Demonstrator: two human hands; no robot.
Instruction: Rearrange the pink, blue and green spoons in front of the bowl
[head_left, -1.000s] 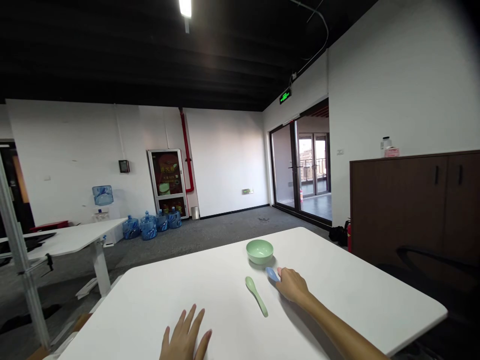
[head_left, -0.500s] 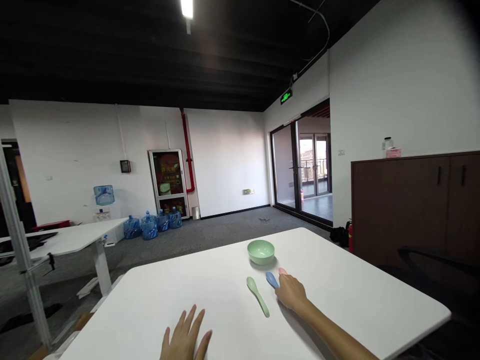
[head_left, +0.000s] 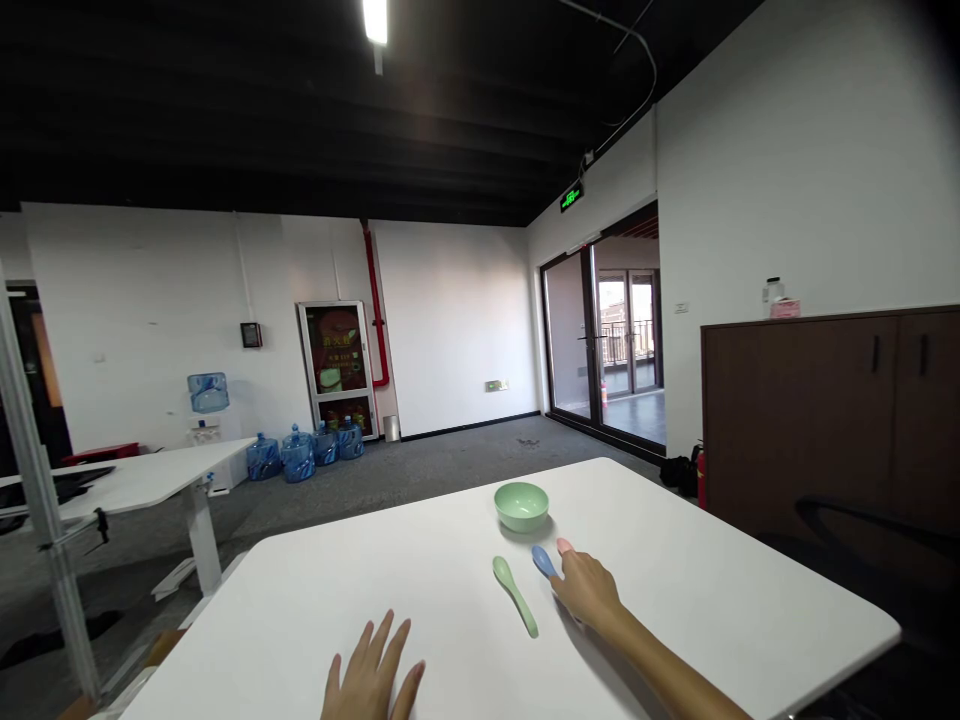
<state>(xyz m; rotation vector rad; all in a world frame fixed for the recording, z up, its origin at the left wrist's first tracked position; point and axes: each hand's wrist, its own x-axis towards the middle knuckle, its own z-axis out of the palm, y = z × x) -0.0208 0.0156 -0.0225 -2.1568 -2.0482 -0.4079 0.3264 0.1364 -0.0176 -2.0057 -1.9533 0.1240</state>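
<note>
Over the table my right hand (head_left: 589,589) is closed, its fingers wrapped round a pink spoon (head_left: 564,546) whose tip shows past the knuckles. Its handle is hidden under the hand. Just left of the thumb lies a blue spoon (head_left: 543,561), the handle end covered by the hand; I cannot tell if they touch. A light green spoon (head_left: 515,597) lies slantwise further left, fully in sight. Beyond the spoons stands a green bowl (head_left: 521,508). My left hand (head_left: 367,672) rests at the front edge of view, fingers spread, holding nothing.
The white table (head_left: 337,570) has rounded corners. A dark brown cabinet (head_left: 795,400) stands at the right, with a black chair (head_left: 847,530) by the table. At the far left are another white table (head_left: 165,470) and several blue water bottles (head_left: 298,455) on the floor.
My right hand has shifted very slightly to the right, and a little more of the pink spoon shows. The left hand, bowl and green spoon stay in place.
</note>
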